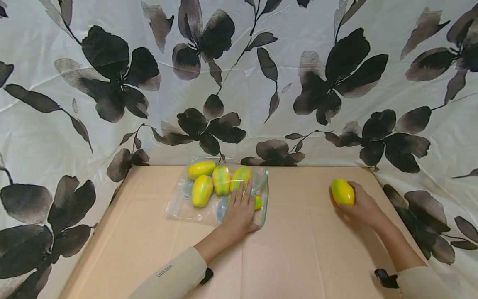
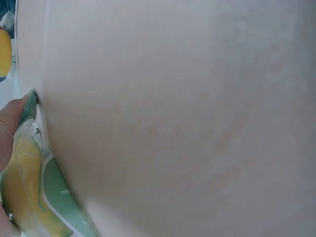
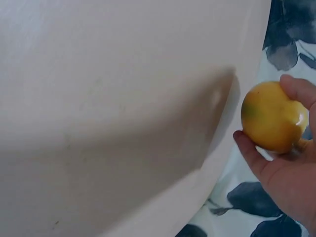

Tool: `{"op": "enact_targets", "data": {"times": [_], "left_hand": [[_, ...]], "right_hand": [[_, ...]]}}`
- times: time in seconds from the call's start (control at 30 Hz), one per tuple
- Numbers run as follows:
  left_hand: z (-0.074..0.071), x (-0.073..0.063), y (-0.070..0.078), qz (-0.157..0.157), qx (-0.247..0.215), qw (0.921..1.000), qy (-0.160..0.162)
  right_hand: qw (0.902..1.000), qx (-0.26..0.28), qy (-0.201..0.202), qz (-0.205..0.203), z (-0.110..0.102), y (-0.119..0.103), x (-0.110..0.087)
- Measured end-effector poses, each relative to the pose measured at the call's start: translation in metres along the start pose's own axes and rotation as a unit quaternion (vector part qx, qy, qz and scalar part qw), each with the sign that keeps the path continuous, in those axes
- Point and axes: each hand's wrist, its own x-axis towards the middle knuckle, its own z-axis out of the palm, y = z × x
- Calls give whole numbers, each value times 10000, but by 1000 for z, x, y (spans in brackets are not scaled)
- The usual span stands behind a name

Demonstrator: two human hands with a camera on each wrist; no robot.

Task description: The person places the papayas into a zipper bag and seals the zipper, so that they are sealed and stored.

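Note:
A clear zip bag [image 1: 179, 211] lies at the back of the board, with several yellow, green-streaked mango-like fruits [image 1: 202, 191] inside. My left hand [image 1: 237, 214] rests on the bag's right part, its fingers extended over one fruit. In the left wrist view, the left thumb [image 2: 7, 126] touches the bag's green zip edge [image 2: 29, 106], beside a fruit [image 2: 22, 182] seen through the plastic. Off to the right, my right hand [image 1: 364, 205] grips another yellow mango-like fruit [image 1: 342, 192] between thumb and fingers. The right wrist view shows this fruit [image 3: 271, 116] with a greenish patch.
A pale tan board [image 1: 284, 249] forms the work surface, with faint creases. White cloth with dark flowers [image 1: 269, 83] hangs behind it and spreads along both sides. The right hand is near the board's right edge.

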Motion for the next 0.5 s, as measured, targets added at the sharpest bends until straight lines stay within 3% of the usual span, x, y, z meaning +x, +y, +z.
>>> {"op": "enact_targets", "data": {"times": [0.5], "left_hand": [[1,2,0,-31,43,10000,-17]], "right_hand": [[9903,200,-449,-1298,28,-53,20]]}}
